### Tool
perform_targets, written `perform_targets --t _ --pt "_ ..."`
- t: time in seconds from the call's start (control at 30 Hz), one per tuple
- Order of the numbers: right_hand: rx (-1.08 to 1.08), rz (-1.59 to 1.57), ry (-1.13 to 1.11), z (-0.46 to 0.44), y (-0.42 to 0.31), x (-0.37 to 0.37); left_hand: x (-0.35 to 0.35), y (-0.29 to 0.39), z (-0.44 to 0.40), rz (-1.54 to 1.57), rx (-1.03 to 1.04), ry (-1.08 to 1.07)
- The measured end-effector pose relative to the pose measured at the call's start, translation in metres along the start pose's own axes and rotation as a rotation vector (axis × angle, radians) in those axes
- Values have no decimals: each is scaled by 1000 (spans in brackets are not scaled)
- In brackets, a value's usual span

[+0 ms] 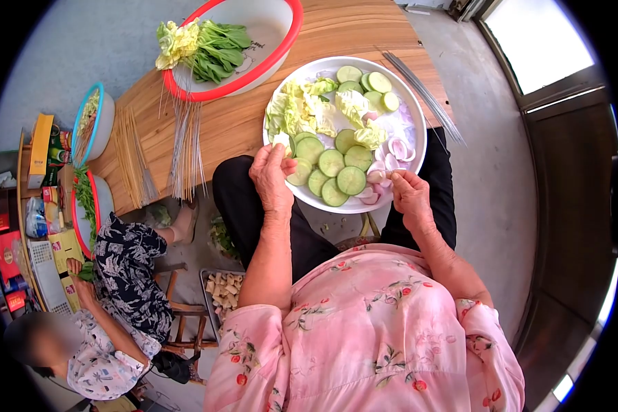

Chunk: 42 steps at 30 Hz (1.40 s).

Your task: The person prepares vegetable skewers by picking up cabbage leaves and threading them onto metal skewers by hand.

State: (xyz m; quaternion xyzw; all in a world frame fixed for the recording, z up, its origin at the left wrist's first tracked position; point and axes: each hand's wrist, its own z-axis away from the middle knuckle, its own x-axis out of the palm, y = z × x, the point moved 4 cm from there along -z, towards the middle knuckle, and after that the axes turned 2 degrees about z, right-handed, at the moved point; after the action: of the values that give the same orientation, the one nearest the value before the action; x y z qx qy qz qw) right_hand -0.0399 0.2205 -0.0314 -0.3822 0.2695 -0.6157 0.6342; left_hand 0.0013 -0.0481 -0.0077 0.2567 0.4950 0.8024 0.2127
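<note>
A round white tray point(419, 141) rests at my lap against the table edge. On it lie cucumber slices point(331, 163), pale cabbage leaves point(302, 110) and pinkish onion slices point(397, 147). My left hand point(273, 180) is at the tray's left rim, fingers closed on a pale cabbage leaf piece point(281, 142). Over the right rim, beside the onion slices, my right hand point(413, 198) pinches with thumb and forefinger. What sits in that pinch is too small to make out.
Metal skewers point(426, 96) lie right of the tray, more metal skewers point(187, 147) and bamboo sticks point(134, 158) to its left. A red-rimmed basin point(292, 34) holds leafy greens point(221, 51). At left, another person point(117, 302) sits holding greens. A metal tray point(208, 302) contains pale chunks.
</note>
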Motion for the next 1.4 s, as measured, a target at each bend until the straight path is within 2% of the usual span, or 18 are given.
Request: perform_targets --t 0.2,0.27,0.37,0.4,0.47,0.6,0.8,0.87,1.1,1.4 --pt "13 -25 -109 7 -6 4 4 -5 -3 107 3 1" --pt "12 -52 -169 10 -10 7 11 4 0 76 237 -89" --pt "4 -66 -228 14 -13 11 14 7 1 -7 273 -118" --pt "3 -65 -229 15 -13 12 16 8 2 -6 274 -118" --pt "0 -50 -227 16 -11 13 17 5 2 154 143 -100" --pt "-46 50 -209 19 -8 16 18 4 4 218 133 -124" --pt "-248 193 -164 23 -2 24 20 -13 -2 95 271 -8" --pt "-418 346 -140 24 -4 27 23 -18 -2 143 202 42" --pt "-529 558 -68 35 -16 36 24 -22 1 82 62 44" --pt "-806 676 55 34 -22 36 23 -25 2 121 81 35"
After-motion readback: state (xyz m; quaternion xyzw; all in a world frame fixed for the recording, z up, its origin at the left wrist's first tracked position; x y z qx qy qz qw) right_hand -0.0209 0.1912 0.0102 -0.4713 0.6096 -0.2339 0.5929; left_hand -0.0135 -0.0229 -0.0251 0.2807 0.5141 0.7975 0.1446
